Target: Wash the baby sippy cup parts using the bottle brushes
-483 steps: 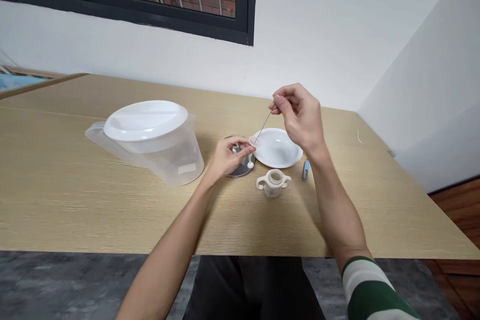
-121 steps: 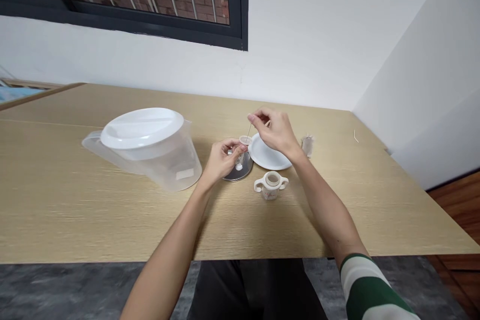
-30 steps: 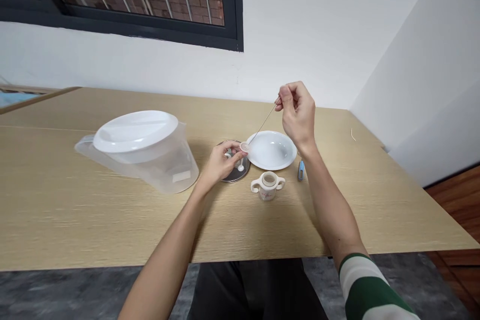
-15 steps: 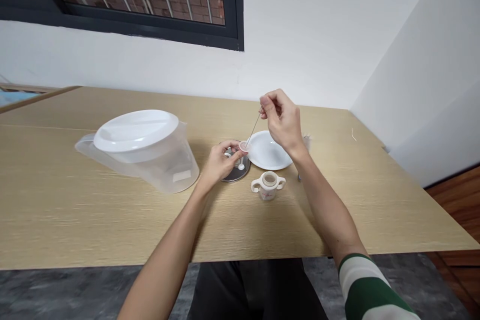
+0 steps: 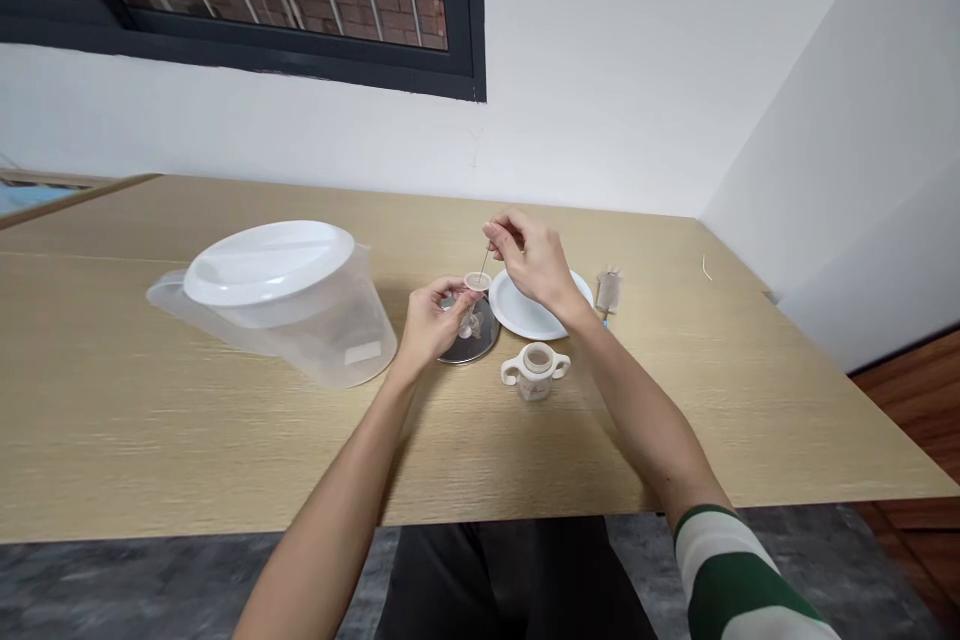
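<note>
My left hand pinches a small, pale, translucent round straw piece by its rim. A thin tube with a white ball end hangs below those fingers. In my right hand is a straw brush, of which just the thin wire stem shows. Its lower end goes into the opening of the round piece; any bristles are hidden. Under my left hand lies a dark, shiny round plate with small clear parts on it. A cream two-handled sippy cup, its top uncovered, stands upright nearer to me.
A white bowl sits behind the cup, partly covered by my right hand. To its right lies a bottle brush, its blue handle mostly behind my forearm. A large lidded pitcher stands left. A thin white strip lies far right.
Over the last second my right hand has come down and left, pushing the wire deeper into the straw piece. My left hand has shifted slightly left and turned the piece's opening upward.
</note>
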Action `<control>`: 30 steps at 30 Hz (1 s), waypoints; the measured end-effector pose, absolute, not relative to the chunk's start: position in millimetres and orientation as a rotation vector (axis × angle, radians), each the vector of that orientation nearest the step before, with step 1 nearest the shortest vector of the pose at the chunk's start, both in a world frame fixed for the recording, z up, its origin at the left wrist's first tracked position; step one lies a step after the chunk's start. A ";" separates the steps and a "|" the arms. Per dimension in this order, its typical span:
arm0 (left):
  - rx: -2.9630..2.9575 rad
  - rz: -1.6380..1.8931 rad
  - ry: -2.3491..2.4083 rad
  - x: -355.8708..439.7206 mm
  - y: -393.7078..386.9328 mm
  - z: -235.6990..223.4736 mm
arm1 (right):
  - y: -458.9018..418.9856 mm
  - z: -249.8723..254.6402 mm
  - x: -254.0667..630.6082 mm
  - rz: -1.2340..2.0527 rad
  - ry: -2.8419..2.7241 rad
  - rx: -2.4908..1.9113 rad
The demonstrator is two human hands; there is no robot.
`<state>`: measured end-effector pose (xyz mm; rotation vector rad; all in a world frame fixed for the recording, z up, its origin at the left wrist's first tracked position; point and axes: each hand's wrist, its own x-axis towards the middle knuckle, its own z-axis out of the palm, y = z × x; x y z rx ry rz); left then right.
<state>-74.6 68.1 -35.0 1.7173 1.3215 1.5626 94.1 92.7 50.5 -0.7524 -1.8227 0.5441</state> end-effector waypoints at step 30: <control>1.763 1.421 1.170 -69.9 60.3 -26.7 | 96.5 60.6 107.2 0.596 -1.630 -0.671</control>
